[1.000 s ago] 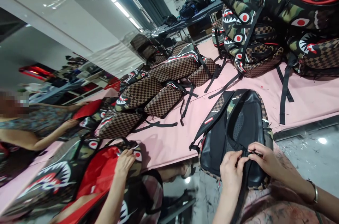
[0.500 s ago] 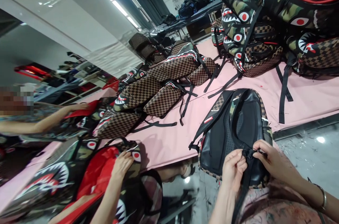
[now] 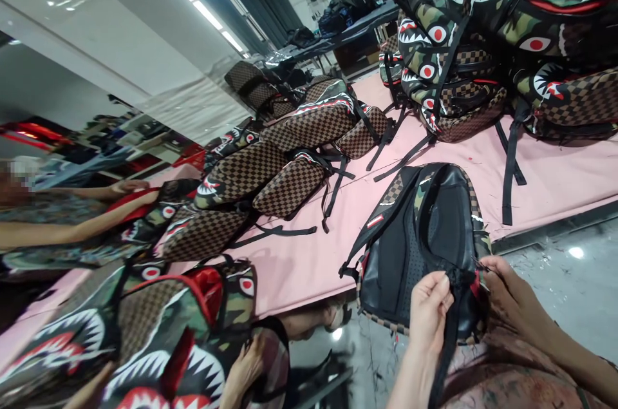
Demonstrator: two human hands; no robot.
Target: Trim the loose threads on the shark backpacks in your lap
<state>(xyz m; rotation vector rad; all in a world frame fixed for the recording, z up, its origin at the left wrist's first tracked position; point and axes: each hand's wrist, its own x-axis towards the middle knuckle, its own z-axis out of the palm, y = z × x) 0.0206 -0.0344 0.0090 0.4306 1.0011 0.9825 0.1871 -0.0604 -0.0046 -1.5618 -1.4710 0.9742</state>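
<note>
Pinching the black strap [image 3: 447, 325] with my left hand [image 3: 429, 304], right hand [image 3: 506, 296] gripping the backpack [image 3: 425, 241] edge beside it.

Right hand [image 3: 506, 296] fingertips behind backpack [image 3: 425, 241]

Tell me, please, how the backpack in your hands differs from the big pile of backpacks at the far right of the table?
The backpack in hand lies alone at the table's near edge, black padded back up, pinched by the left hand and right hand. The pile of backpacks is stacked high, untouched, shark-mouth fronts showing. Both share camouflage, brown checks and black straps on the pink table.
</note>
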